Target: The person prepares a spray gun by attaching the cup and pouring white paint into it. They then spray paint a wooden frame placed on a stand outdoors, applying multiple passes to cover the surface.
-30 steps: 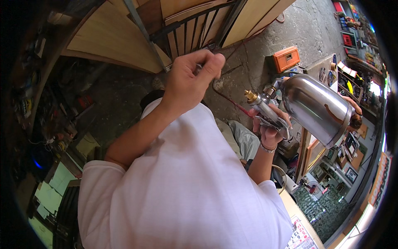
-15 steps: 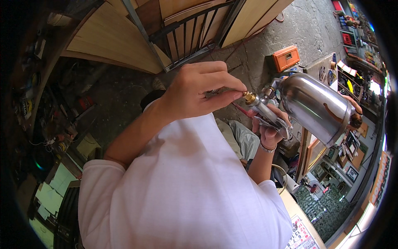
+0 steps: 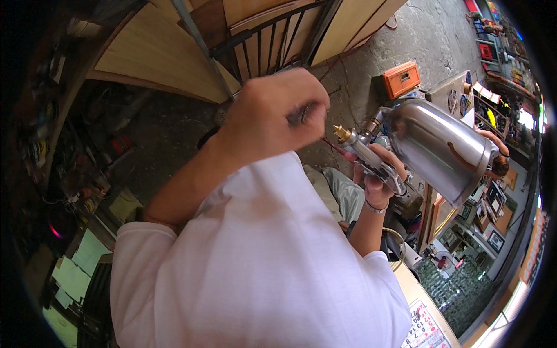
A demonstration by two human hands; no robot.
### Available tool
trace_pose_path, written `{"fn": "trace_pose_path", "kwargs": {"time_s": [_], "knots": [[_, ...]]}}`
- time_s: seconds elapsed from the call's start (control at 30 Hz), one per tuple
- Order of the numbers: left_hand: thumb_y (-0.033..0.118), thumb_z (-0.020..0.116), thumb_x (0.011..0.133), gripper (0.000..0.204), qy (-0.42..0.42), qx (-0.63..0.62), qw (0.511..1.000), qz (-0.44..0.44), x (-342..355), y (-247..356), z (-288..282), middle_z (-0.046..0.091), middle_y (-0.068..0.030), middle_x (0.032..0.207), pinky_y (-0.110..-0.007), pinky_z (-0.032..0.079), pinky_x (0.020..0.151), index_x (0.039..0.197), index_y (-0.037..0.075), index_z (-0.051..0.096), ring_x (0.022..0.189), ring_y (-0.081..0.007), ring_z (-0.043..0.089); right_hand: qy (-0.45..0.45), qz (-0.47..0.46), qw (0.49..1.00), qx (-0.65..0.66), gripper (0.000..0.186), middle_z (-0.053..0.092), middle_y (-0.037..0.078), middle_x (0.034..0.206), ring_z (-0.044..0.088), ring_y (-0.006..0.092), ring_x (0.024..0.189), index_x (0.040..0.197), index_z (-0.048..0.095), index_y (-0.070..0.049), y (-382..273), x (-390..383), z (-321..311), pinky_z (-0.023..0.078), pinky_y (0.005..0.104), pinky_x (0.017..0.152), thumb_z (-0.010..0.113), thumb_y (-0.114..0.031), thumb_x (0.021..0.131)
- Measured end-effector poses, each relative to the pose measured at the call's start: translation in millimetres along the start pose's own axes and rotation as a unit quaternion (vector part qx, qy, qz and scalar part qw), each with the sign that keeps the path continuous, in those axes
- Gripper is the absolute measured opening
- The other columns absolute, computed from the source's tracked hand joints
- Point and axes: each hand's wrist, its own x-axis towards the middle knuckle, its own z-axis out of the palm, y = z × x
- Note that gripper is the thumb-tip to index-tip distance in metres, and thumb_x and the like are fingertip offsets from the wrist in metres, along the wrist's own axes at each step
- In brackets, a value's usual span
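My right hand [image 3: 377, 184] is wrapped around the handle of a metal spray gun [image 3: 371, 159]. Its large silver cup [image 3: 438, 145] lies tilted to the right of the hand. The brass nozzle [image 3: 342, 133] points to the left, with nothing touching it. My left hand [image 3: 284, 113] is curled closed a short way left of the nozzle, apart from it and blurred. Something dark shows inside the curled fingers, too unclear to name. A thin reddish strip [image 3: 336, 148] runs beneath the nozzle; what it belongs to is hidden.
Wooden boards [image 3: 156, 52] and a black metal grille [image 3: 270, 43] stand ahead. An orange toolbox [image 3: 401, 80] sits on the concrete floor [image 3: 418, 35]. Another person [image 3: 499, 163] is partly visible beyond the cup. A calendar [image 3: 426, 327] lies on a table at lower right.
My left hand has moved from the brass nozzle, up and to the left, and its fingers have curled inward. My right hand and the spray gun stay nearly in place.
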Motion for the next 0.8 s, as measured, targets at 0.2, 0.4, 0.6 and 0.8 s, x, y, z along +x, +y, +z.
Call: {"fn": "trace_pose_path", "kwargs": {"time_s": [0.2, 0.4, 0.6, 0.8], "knots": [[0.005, 0.06, 0.089, 0.007, -0.004, -0.067, 0.987, -0.146, -6, -3, -15, 0.06, -0.0019, 0.073, -0.024, 0.04, 0.056, 0.084, 0.001, 0.061, 0.064, -0.0069, 0.053, 0.006, -0.017, 1.0, 0.012, 0.076, 0.07, 0.018, 0.09, 0.064, 0.0101, 0.06, 0.114, 0.066, 0.015, 3, -3, -2, 0.056, 0.0246, 0.054, 0.075, -0.056, 0.088], [0.013, 0.062, 0.1, 0.018, -0.126, -0.15, 0.959, -0.205, -10, 2, -8, 0.061, -0.0001, 0.075, -0.022, 0.037, 0.056, 0.087, 0.0, 0.064, 0.064, -0.0034, 0.049, -0.004, -0.029, 0.999, 0.014, 0.074, 0.072, 0.02, 0.093, 0.064, 0.0097, 0.059, 0.114, 0.066, 0.014, 5, -1, -2, 0.048, 0.0198, 0.047, 0.074, -0.055, 0.089], [0.014, 0.067, 0.098, 0.016, -0.102, -0.234, 0.95, -0.179, -15, 11, 11, 0.06, -0.0021, 0.074, -0.024, 0.04, 0.057, 0.091, -0.001, 0.065, 0.066, -0.0065, 0.051, -0.031, 0.011, 0.999, -0.01, 0.076, 0.072, 0.019, 0.095, 0.065, 0.0125, 0.061, 0.115, 0.065, 0.015, 3, -4, -9, 0.049, 0.0226, 0.049, 0.074, -0.056, 0.089], [0.016, 0.064, 0.1, 0.019, -0.076, -0.088, 0.966, -0.233, -32, -26, 4, 0.057, -0.0041, 0.073, -0.026, 0.04, 0.059, 0.09, 0.001, 0.061, 0.067, -0.0084, 0.05, -0.008, -0.029, 1.0, 0.007, 0.067, 0.073, 0.017, 0.094, 0.06, 0.009, 0.054, 0.118, 0.063, 0.015, 10, 2, 1, 0.049, 0.0237, 0.047, 0.073, -0.046, 0.093]]}}
